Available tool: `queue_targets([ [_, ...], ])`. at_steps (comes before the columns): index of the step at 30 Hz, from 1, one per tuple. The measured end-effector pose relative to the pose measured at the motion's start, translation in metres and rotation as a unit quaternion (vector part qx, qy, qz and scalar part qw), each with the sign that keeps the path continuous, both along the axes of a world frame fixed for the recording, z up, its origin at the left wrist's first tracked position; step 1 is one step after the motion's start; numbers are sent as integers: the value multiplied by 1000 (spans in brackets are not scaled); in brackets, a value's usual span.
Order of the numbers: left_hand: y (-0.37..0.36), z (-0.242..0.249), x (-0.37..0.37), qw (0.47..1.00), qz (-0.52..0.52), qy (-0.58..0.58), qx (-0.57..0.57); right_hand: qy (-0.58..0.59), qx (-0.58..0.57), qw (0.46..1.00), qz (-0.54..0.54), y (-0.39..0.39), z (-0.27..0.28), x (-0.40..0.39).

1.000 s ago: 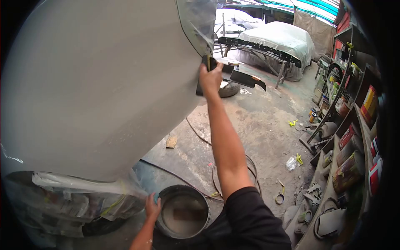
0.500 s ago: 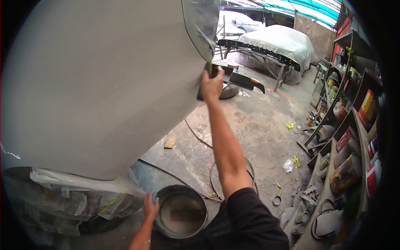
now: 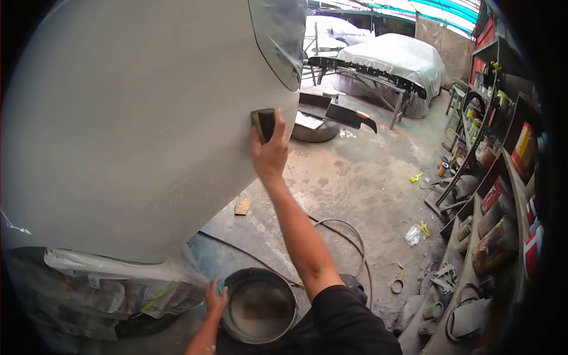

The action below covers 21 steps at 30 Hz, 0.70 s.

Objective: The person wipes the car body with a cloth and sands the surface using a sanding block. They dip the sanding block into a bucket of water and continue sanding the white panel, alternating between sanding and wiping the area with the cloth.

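Observation:
My right hand (image 3: 272,155) is wrapped round a dark sanding block (image 3: 265,125) with a yellowish edge, held against the grey car panel (image 3: 130,130) near its right-hand edge. Low in the view, my left hand (image 3: 215,300) grips a small blue sponge (image 3: 220,287), most of it hidden by the fingers. That hand is beside the left rim of a black bucket (image 3: 290,319) of cloudy water. A brownish rectangular shape shows dimly in the water. Faint wet-looking streaks cross the lower panel.
Plastic and paper masking (image 3: 136,290) covers the wheel area below the panel. A hose (image 3: 355,236) loops across the concrete floor. Shelves with paint cans (image 3: 497,242) line the right side. Farther back are a tyre (image 3: 316,133), a bumper part on a stand (image 3: 367,74) and a covered car (image 3: 393,59).
My right hand has moved left and slightly down with the sanding block, from the panel's edge further onto its surface. My left hand stays by the bucket. The view has shifted slightly.

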State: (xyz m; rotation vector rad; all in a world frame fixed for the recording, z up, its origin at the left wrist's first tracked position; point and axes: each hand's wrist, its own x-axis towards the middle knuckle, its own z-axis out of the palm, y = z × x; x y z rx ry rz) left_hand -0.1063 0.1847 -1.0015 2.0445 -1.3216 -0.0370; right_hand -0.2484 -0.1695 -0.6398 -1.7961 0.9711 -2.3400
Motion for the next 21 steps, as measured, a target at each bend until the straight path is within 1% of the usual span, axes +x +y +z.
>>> queue_targets([
  [2, 0, 2, 2, 1000, -9, 13, -4, -25, 31, 999, 26, -34, 7, -15],
  [3, 2, 3, 0, 1000, -11, 25, -7, -33, 85, 996, -5, -53, 17, -29],
  [4, 5, 1, 0, 1000, -11, 27, -8, -92, 207, 970, 84, -72, 31, -48],
  [5, 4, 0, 1, 999, -11, 27, -13, -140, 229, 955, 127, -108, 25, -58],
  [6, 0, 0, 2, 999, -11, 27, -22, -107, 279, 951, 79, -117, 28, -64],
  [7, -4, 1, 2, 999, -11, 30, -20, -69, 276, 958, 46, -112, 32, -68],
  [9, -1, 2, 2, 999, -8, 34, -7, -55, 226, 972, 32, -87, 34, -65],
  [12, 0, 5, 0, 999, 1, 46, -4, -78, 128, 988, 36, -86, 15, -49],
  [15, -1, 2, 1, 999, -1, 36, 0, -50, 125, 990, 30, -90, 19, -56],
  [16, 2, 2, 0, 999, -1, 34, 0, -61, 144, 986, 57, -91, 24, -58],
  [19, 1, 3, -2, 1000, -4, 28, -7, -79, 238, 965, 82, -80, 39, -55],
  [21, -1, 2, -1, 1000, -9, 26, -13, -48, 160, 986, 8, -58, 37, -36],
])
